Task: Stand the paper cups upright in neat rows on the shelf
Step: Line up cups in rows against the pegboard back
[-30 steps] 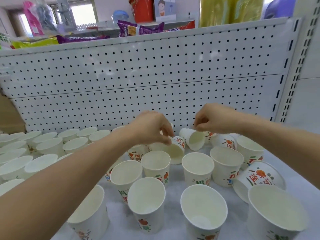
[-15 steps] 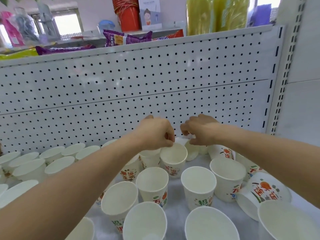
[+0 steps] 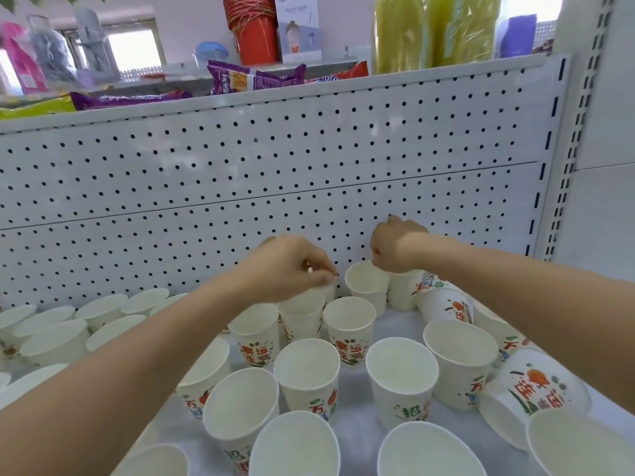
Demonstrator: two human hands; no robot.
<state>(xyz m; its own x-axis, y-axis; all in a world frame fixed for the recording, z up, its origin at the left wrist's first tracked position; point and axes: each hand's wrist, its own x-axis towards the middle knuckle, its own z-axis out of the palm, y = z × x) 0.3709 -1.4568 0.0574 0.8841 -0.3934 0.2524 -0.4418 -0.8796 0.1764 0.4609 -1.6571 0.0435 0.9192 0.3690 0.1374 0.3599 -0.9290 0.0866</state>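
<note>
My left hand (image 3: 292,266) and my right hand (image 3: 395,247) are both bare, no gloves, rings or watch showing. Both forearms are bare too (no sleeve reaches into view on either side), smooth and unmarked.

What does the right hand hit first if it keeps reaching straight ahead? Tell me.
Most likely the perforated back panel. The right hand reaches toward it above the rear upright cup, with nothing visible between; depth is uncertain.

One camera is sitting on the person's head, looking forward and down, close over the shelf (image 3: 388,324) and facing the holey back wall (image 3: 275,173).
</note>
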